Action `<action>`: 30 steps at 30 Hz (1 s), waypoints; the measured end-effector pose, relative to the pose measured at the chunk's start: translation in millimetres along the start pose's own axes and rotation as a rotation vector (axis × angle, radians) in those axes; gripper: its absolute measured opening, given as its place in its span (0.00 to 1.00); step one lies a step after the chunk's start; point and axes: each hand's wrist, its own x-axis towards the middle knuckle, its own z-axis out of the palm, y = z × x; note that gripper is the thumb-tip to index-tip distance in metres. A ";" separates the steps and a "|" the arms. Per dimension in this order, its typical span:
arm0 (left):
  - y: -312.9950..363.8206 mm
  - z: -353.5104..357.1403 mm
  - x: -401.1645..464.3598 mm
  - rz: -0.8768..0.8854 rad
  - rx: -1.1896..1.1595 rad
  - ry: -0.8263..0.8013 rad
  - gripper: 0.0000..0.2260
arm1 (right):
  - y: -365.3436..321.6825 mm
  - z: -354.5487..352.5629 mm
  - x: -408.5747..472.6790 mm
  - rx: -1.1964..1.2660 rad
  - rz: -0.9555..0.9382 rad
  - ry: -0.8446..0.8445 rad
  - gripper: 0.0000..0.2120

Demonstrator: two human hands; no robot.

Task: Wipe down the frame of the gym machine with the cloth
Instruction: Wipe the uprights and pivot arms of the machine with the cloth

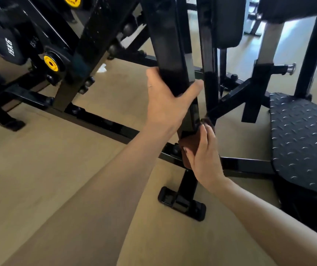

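A person's right hand (204, 156) presses a brown cloth (191, 145) flat-fingered against the black upright post (173, 60) near its foot, directly below the left hand (165, 98), whose grip wraps the post, which runs upward.

Cloth (191, 148) largely hidden behind the right hand (203, 158) and black upright post (173, 60); left hand (165, 100) fingers concealed behind the post. Weight plates (4, 43) (upper left) blurred, cropped by the frame edge.
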 end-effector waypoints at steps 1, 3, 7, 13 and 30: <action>-1.6 3.8 -1.7 0.021 0.063 0.021 0.29 | 1.3 -0.7 -5.8 -0.024 0.020 -0.026 0.35; -5.1 7.3 -4.7 0.055 0.168 0.057 0.29 | 1.3 -3.8 -12.5 -0.065 0.025 -0.063 0.35; -7.7 6.7 -6.8 0.075 0.252 0.100 0.27 | -6.1 -25.9 -0.9 0.009 0.001 -0.187 0.35; -7.6 -3.6 2.6 0.073 0.257 0.072 0.29 | -65.9 -58.8 54.4 0.154 0.038 -0.012 0.34; -29.1 12.2 -3.4 0.187 0.138 0.194 0.24 | -9.3 -19.6 4.9 0.035 0.047 -0.168 0.36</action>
